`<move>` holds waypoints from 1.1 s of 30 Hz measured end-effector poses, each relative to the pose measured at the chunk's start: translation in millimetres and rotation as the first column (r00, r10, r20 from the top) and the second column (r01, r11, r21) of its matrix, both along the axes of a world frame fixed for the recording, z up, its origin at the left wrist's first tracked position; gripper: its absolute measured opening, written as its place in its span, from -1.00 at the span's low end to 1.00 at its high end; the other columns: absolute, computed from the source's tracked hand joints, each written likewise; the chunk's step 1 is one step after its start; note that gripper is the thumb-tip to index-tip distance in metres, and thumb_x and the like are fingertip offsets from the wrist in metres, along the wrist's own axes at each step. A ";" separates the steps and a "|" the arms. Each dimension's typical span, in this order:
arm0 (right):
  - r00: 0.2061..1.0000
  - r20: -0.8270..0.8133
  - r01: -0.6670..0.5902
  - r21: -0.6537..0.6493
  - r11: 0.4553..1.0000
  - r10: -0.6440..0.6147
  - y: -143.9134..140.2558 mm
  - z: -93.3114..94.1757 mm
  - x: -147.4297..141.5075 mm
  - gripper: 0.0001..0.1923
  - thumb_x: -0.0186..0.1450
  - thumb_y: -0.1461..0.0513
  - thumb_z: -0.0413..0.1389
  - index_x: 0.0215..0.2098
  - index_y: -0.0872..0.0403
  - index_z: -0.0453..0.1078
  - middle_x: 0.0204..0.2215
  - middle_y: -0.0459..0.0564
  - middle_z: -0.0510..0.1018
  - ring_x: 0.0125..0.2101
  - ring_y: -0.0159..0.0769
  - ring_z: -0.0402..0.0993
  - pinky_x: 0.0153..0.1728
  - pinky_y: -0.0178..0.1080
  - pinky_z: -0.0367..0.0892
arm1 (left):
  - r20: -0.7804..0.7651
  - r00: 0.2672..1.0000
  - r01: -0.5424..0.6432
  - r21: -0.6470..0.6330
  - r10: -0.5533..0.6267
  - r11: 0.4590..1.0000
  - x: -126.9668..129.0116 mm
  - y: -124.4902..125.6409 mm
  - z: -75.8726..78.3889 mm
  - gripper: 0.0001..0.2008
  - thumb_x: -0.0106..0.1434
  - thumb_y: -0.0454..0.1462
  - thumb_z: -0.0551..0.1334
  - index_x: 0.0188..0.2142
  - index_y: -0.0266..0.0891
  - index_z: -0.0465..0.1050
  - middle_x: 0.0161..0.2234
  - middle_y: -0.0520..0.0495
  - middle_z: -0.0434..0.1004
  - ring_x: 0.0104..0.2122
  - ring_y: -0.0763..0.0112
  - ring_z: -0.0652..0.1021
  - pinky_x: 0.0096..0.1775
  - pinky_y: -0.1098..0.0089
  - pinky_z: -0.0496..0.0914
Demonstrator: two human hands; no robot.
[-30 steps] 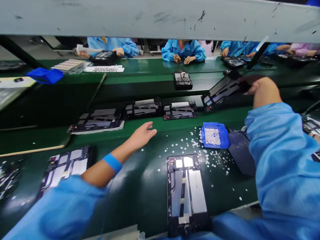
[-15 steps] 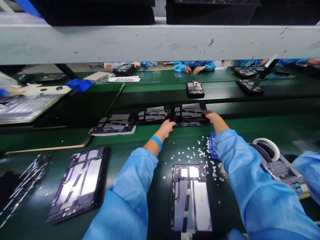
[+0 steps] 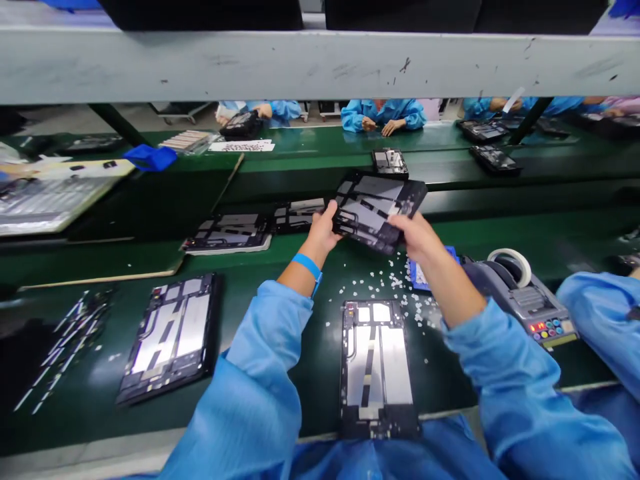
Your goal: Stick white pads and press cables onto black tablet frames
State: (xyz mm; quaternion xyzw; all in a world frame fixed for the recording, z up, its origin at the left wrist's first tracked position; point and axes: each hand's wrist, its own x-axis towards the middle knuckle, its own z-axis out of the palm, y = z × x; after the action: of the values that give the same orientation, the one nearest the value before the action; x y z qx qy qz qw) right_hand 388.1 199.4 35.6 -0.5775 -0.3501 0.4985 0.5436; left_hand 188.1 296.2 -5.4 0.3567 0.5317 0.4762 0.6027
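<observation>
Both hands are holding a tablet frame (image 3: 376,210) tilted above the green belt (image 3: 280,373).

The left hand (image 3: 324,230) is gripping the tablet frame's near-left edge with fingers curled around it, and the right hand (image 3: 417,235) is clamping its near-right corner, thumb on top. Just left of the tablet frame, a second frame (image 3: 299,215) and a third frame (image 3: 231,233) are lying in a row on the belt. Nearer than the tablet frame, a flat frame (image 3: 377,363) is lying straight in front of the person, with white scraps (image 3: 380,287) scattered between. A blue tray (image 3: 417,275), partly hidden by the right forearm, is sitting just right of those scraps, and a tape dispenser (image 3: 520,297) is standing further right. Another frame (image 3: 173,337) is lying well to the near-left. Beyond the tablet frame, co-workers' sleeves (image 3: 383,113) are resting at what looks like a facing bench.
</observation>
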 end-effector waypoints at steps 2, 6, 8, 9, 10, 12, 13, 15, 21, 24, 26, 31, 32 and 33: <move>0.993 -0.025 -0.111 0.152 0.982 0.116 -79.1 -13.7 -13.9 -0.42 0.18 0.10 0.35 0.13 -0.04 0.37 0.01 0.05 0.63 -0.06 -0.08 0.57 -0.08 -0.08 0.55 | -0.010 0.997 -0.075 0.120 0.077 0.990 -8.5 -31.6 12.4 -0.51 0.26 -0.07 0.39 0.07 -0.10 0.26 -0.18 -0.02 0.52 -0.30 0.38 0.55 -0.24 0.37 0.47; 0.912 -0.277 -0.316 -0.006 0.949 0.302 -246.2 -50.6 -16.5 -0.52 0.20 -0.17 0.34 -0.07 -0.10 0.51 -0.12 0.10 0.65 -0.25 -0.07 0.57 -0.26 -0.04 0.51 | -0.257 0.962 0.147 0.189 -0.095 0.971 -36.6 -126.6 15.2 -0.55 0.13 -0.21 0.42 -0.01 -0.16 0.37 -0.24 0.00 0.49 -0.28 0.36 0.53 -0.24 0.38 0.44; 0.854 -0.400 -0.402 -0.101 0.910 0.333 -304.3 -67.0 -12.5 -0.41 0.19 -0.24 0.31 0.05 -0.14 0.53 -0.05 0.11 0.64 -0.20 -0.02 0.60 -0.23 0.00 0.53 | -0.413 0.884 0.299 0.132 -0.221 0.945 -43.7 -173.2 6.6 -0.49 0.11 -0.21 0.42 0.05 -0.15 0.38 -0.14 -0.05 0.50 -0.17 0.26 0.55 -0.12 0.30 0.48; 0.830 -0.419 -0.459 -0.142 0.877 0.367 -323.2 -73.6 -11.1 -0.39 0.19 -0.25 0.30 0.08 -0.15 0.52 -0.02 0.11 0.64 -0.20 -0.01 0.61 -0.21 0.02 0.53 | -0.490 0.832 0.355 0.112 -0.259 0.928 -43.8 -191.8 0.7 -0.48 0.11 -0.21 0.42 0.07 -0.15 0.39 -0.07 -0.09 0.49 -0.09 0.20 0.55 -0.03 0.24 0.48; 0.827 -0.392 -0.497 -0.171 0.851 0.404 -335.5 -78.8 -10.0 -0.37 0.21 -0.25 0.29 0.12 -0.16 0.51 0.02 0.12 0.64 -0.16 0.01 0.62 -0.16 0.04 0.54 | -0.556 0.780 0.404 0.099 -0.286 0.910 -42.0 -206.3 -6.0 -0.47 0.11 -0.21 0.41 0.08 -0.16 0.40 0.01 -0.14 0.47 0.00 0.14 0.54 0.07 0.18 0.46; 0.846 -0.203 -0.530 -0.206 0.823 0.494 -344.6 -84.6 -7.1 -0.36 0.26 -0.23 0.25 0.17 -0.12 0.50 0.06 0.14 0.63 -0.05 0.05 0.61 0.01 0.09 0.49 | -0.651 0.702 0.463 0.105 -0.291 0.880 -35.1 -223.8 -21.1 -0.47 0.13 -0.22 0.39 0.10 -0.19 0.41 0.15 -0.23 0.39 0.19 0.03 0.46 0.26 0.08 0.35; 0.847 -0.055 -0.527 -0.223 0.820 0.529 -344.3 -85.6 -4.5 -0.37 0.29 -0.21 0.23 0.19 -0.08 0.49 0.07 0.15 0.63 0.02 0.07 0.58 0.10 0.11 0.45 | -0.674 0.683 0.476 0.118 -0.282 0.871 -32.0 -228.3 -29.2 -0.47 0.15 -0.22 0.37 0.13 -0.21 0.41 0.22 -0.27 0.34 0.27 -0.01 0.40 0.33 0.05 0.28; 0.788 0.252 -0.497 -0.278 0.822 0.561 -340.8 -86.5 4.4 -0.42 0.33 -0.16 0.20 0.16 -0.02 0.52 0.01 0.16 0.65 0.06 0.09 0.55 0.17 0.12 0.38 | -0.694 0.674 0.478 0.147 -0.253 0.866 -30.8 -234.3 -45.3 -0.41 0.20 -0.19 0.35 0.22 -0.22 0.36 0.35 -0.33 0.21 0.41 -0.08 0.24 0.41 -0.01 0.14; 0.765 0.528 -0.252 -0.282 0.926 0.369 -325.4 -114.7 26.6 -0.28 0.41 -0.15 0.04 0.36 0.10 0.34 0.19 0.31 0.51 0.05 0.06 0.57 0.05 0.06 0.49 | -0.507 0.839 0.294 0.116 -0.198 0.949 -60.3 -280.0 -79.8 -0.22 0.41 0.04 0.16 0.50 -0.17 -0.01 0.53 -0.27 -0.08 0.51 -0.03 0.06 0.48 -0.05 -0.05; 0.831 0.455 -0.305 -0.109 0.946 0.321 -309.8 -130.4 11.7 -0.17 0.45 -0.17 -0.02 0.53 0.07 0.05 0.44 0.30 0.23 0.34 0.08 0.32 0.30 0.11 0.30 | -0.334 0.900 0.313 0.043 -0.282 0.949 -59.5 -312.0 -81.3 -0.13 0.42 0.12 0.15 0.54 -0.15 -0.12 0.55 -0.19 -0.10 0.52 0.02 0.00 0.49 0.06 -0.07; 0.810 0.472 -0.385 -0.021 0.923 0.349 -302.4 -133.3 1.3 -0.13 0.46 -0.15 0.02 0.58 -0.01 -0.12 0.50 0.20 0.11 0.46 0.08 0.07 0.42 0.16 0.08 | -0.251 0.916 0.339 0.071 -0.312 0.938 -52.5 -327.6 -79.3 -0.12 0.42 0.11 0.17 0.55 -0.13 -0.14 0.56 -0.12 -0.11 0.53 0.05 -0.04 0.50 0.12 -0.08; 0.730 0.543 -0.473 -0.037 0.880 0.415 -304.4 -130.1 12.6 -0.13 0.47 -0.09 0.09 0.59 -0.12 -0.16 0.52 0.13 0.06 0.49 0.11 -0.01 0.42 0.26 0.02 | -0.319 0.892 0.379 0.145 -0.320 0.914 -51.0 -331.6 -74.4 -0.21 0.43 0.01 0.23 0.51 -0.15 0.01 0.49 -0.21 0.10 0.46 0.03 0.20 0.42 0.12 0.16; 0.729 0.552 -0.452 -0.055 0.891 0.404 -305.4 -128.3 18.6 -0.16 0.47 -0.08 0.09 0.58 -0.11 -0.11 0.51 0.15 0.11 0.47 0.12 0.04 0.41 0.27 0.06 | -0.420 0.871 0.352 0.171 -0.255 0.920 -54.6 -325.4 -71.4 -0.28 0.44 -0.04 0.22 0.49 -0.17 0.09 0.43 -0.26 0.21 0.38 0.05 0.32 0.35 0.11 0.27; 0.737 0.560 -0.416 -0.063 0.907 0.377 -305.6 -125.5 24.0 -0.19 0.47 -0.07 0.10 0.57 -0.11 -0.05 0.49 0.16 0.15 0.46 0.12 0.08 0.39 0.26 0.11 | -0.535 0.828 0.326 0.214 -0.168 0.921 -58.5 -317.2 -66.9 -0.37 0.46 -0.08 0.20 0.44 -0.19 0.19 0.35 -0.29 0.33 0.29 0.08 0.43 0.28 0.11 0.35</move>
State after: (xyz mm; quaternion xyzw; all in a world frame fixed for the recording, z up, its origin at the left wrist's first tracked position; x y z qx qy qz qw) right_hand 412.1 -106.2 -89.8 -0.5915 -0.6250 0.3992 0.3165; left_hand 129.7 -20.9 -72.2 0.6216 0.5423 0.3568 0.4384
